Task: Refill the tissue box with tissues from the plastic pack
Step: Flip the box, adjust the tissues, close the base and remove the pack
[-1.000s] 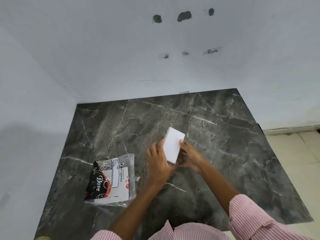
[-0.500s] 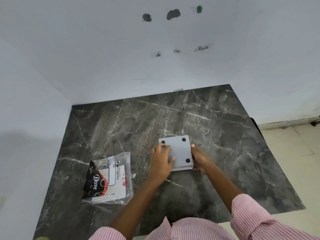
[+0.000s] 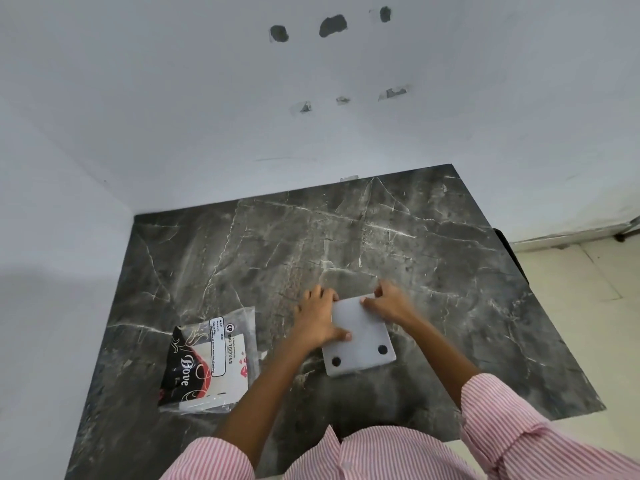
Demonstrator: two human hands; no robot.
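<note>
A white square tissue box (image 3: pixel 363 337) lies upside down on the dark marble table (image 3: pixel 433 258), its flat underside up with two black round feet showing near its front edge. My left hand (image 3: pixel 317 317) presses on its left side, thumb across the panel. My right hand (image 3: pixel 389 301) grips its far right corner with bent fingers. The plastic tissue pack (image 3: pixel 211 362), clear with a black, red and white printed label, lies flat on the table to the left of my left arm, untouched.
White walls close the table in at the back and on the left. The table's right edge drops to a pale tiled floor (image 3: pixel 588 306). My striped pink sleeves (image 3: pixel 512 420) fill the bottom of the view.
The box went from tilted on edge to lying flat, underside up, and has come nearer to me. Both hands have shifted to its far end.
</note>
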